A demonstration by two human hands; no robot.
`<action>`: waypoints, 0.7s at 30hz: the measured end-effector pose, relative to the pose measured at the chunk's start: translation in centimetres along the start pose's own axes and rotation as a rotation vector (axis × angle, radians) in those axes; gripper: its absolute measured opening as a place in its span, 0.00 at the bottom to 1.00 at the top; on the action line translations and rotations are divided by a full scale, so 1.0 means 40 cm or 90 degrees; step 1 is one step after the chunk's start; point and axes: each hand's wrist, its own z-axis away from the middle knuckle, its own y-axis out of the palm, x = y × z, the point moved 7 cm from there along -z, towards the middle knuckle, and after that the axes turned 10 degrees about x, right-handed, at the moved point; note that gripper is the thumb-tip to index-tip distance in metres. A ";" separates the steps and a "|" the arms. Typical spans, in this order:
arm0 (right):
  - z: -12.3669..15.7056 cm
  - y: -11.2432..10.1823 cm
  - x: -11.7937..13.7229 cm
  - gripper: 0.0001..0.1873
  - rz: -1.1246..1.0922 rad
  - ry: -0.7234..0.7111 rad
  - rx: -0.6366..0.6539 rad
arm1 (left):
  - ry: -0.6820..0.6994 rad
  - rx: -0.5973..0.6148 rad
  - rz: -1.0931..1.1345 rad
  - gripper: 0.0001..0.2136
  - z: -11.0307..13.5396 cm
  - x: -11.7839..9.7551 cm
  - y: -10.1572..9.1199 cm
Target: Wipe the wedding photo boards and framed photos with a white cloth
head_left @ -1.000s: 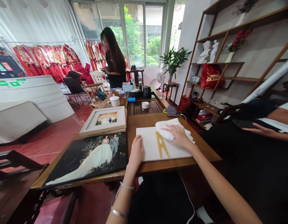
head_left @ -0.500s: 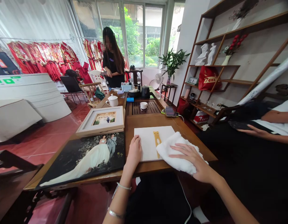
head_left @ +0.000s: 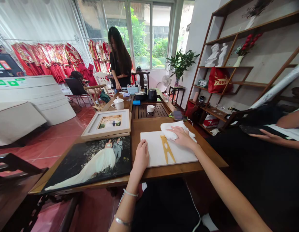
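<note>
A white rectangular board [head_left: 151, 141] lies flat on the table, bearing a yellow cat-shaped figure with two long legs [head_left: 167, 149]. My left hand [head_left: 141, 154] is closed over the board's left edge, fingers curled. At the far right corner of the board, my right hand [head_left: 182, 137] presses down on a white cloth [head_left: 167, 129], which is bunched under the fingers and covers that corner. Left of the board lies a large wedding photo print [head_left: 91, 162]. Behind the print, a framed picture [head_left: 107, 124] rests with a light wooden frame.
Farther back stand a white lidded cup [head_left: 118, 103], a tea tray [head_left: 159, 111] with a small white cup [head_left: 150, 109], and a phone [head_left: 177, 115] on a cable. One person [head_left: 120, 61] stands behind the table; another person's hand [head_left: 266, 137] holds a dark device at right.
My right hand has slid the cloth away from me, from the board's near right part to its far right corner, uncovering the figure's legs. My left hand stays on the left edge.
</note>
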 end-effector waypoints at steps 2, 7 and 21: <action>-0.016 -0.004 0.020 0.34 0.004 -0.013 0.006 | -0.003 0.000 -0.001 0.14 0.001 0.000 0.002; 0.026 0.014 0.086 0.41 0.045 -0.113 0.016 | 0.014 -0.048 -0.001 0.14 0.008 -0.003 0.002; 0.284 0.041 0.165 0.46 0.032 -0.305 0.056 | 0.010 -0.047 0.000 0.13 0.006 0.004 0.001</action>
